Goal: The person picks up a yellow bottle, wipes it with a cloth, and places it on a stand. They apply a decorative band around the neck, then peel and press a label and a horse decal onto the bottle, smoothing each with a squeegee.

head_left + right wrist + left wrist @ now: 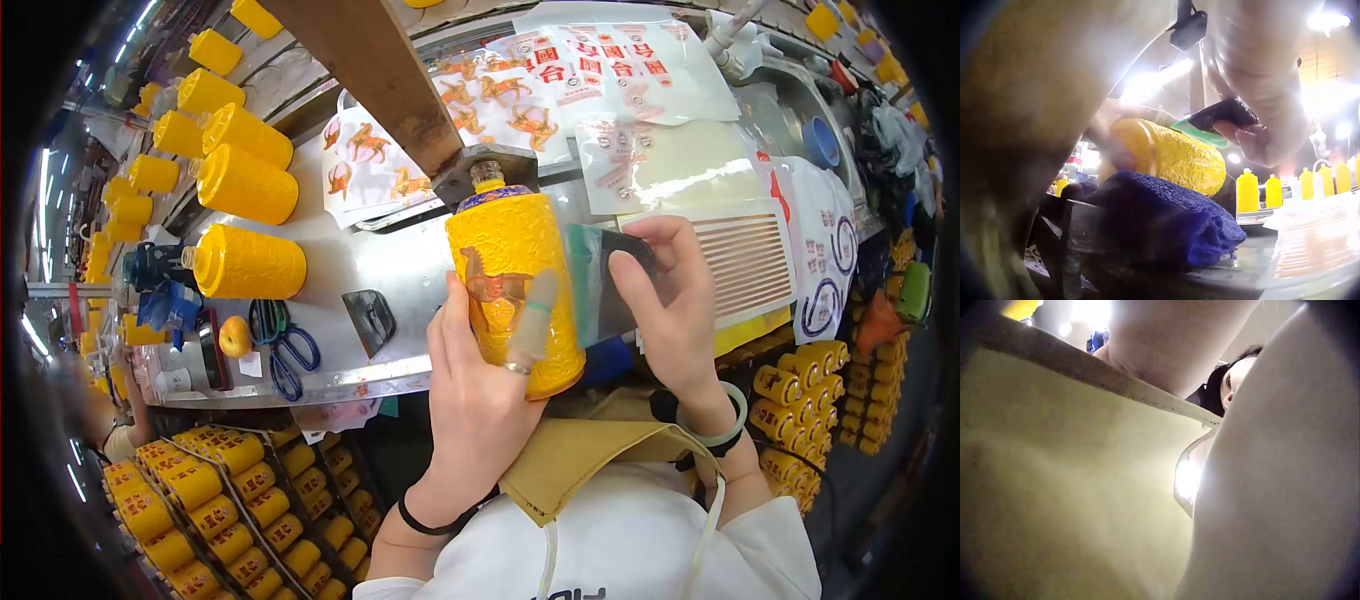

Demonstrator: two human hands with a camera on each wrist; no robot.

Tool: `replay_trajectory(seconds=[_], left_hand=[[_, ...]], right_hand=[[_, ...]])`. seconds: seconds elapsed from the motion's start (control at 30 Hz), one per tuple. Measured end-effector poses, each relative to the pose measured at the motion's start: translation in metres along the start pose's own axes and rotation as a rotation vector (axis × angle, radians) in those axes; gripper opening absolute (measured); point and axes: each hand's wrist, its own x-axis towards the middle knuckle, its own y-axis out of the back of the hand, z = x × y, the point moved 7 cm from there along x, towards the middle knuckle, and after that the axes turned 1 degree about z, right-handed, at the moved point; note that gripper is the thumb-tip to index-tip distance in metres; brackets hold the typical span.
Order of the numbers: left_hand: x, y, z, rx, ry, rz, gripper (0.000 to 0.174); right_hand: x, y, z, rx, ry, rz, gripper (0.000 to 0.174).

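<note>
A yellow embossed bottle (520,225) with a brown horse decal (495,287) lies with its neck at a dark metal holder (485,165). My left hand (480,400) grips its lower part, one finger in a pale cover across the front by the decal. My right hand (672,300) pinches a black-handled scraper (628,262) with a green blade (588,280) beside the bottle's right side. In the right wrist view the right hand (1260,119) holds the scraper above the yellow bottle (1179,156). The left wrist view shows mostly blurred cloth and skin.
A blue cloth (1166,215) lies under the bottle. Decal sheets (640,70) cover the metal table's back; a striped sheet (745,262) lies right. Scissors (290,355), a dark triangular piece (369,322) and yellow bottles (250,262) are left. A wooden beam (380,75) slants above.
</note>
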Motion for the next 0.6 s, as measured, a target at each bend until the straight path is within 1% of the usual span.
replay_trajectory(seconds=[0.07,0.1,0.17,0.2,0.23,0.3,0.33,0.37,0.43,0.47,0.5,0.53,0.57,0.6], left_hand=[[-0.006,0.002,-0.008,-0.136,0.006,0.157,0.079],[-0.008,-0.002,-0.011,-0.135,0.01,0.157,0.079],[-0.013,-0.002,-0.018,-0.219,0.009,0.268,0.098],[-0.015,-0.003,-0.021,-0.241,0.026,0.263,0.098],[-0.017,-0.006,-0.023,-0.241,0.028,0.266,0.098],[-0.022,-0.013,-0.029,-0.353,0.08,0.279,0.101],[-0.022,-0.016,-0.031,-0.395,0.112,0.262,0.105],[-0.023,-0.016,-0.032,-0.398,0.115,0.268,0.105],[-0.024,-0.017,-0.033,-0.4,0.096,0.292,0.107],[-0.025,-0.018,-0.036,-0.422,0.108,0.298,0.107],[-0.027,-0.018,-0.036,-0.425,0.11,0.306,0.107],[-0.029,-0.02,-0.038,-0.449,0.148,0.295,0.106],[-0.03,-0.022,-0.041,-0.473,0.186,0.284,0.104],[-0.03,-0.019,-0.04,-0.475,0.19,0.29,0.104]], right_hand=[[0.0,-0.009,-0.009,0.045,0.061,-0.014,0.024],[-0.002,-0.014,-0.01,0.045,0.059,-0.017,0.024],[-0.006,-0.029,-0.014,0.049,0.088,-0.119,0.023],[-0.007,-0.03,-0.007,-0.125,0.051,-0.16,0.022],[-0.007,-0.03,-0.002,-0.126,0.053,-0.162,0.022],[-0.004,-0.023,-0.005,-0.184,0.232,-0.061,0.022],[-0.001,-0.017,-0.003,-0.156,0.138,-0.031,0.021],[0.005,-0.009,-0.008,-0.279,0.142,-0.024,0.019],[0.017,0.001,-0.012,-0.433,0.109,-0.052,0.018],[0.022,0.001,-0.016,-0.438,0.116,-0.052,0.018],[0.024,-0.002,-0.03,-0.435,0.289,-0.068,0.022],[0.022,-0.006,-0.043,-0.427,0.461,-0.086,0.027],[0.023,-0.007,-0.05,-0.43,0.467,-0.091,0.027],[0.02,-0.022,-0.058,-0.447,0.485,-0.268,0.031]])
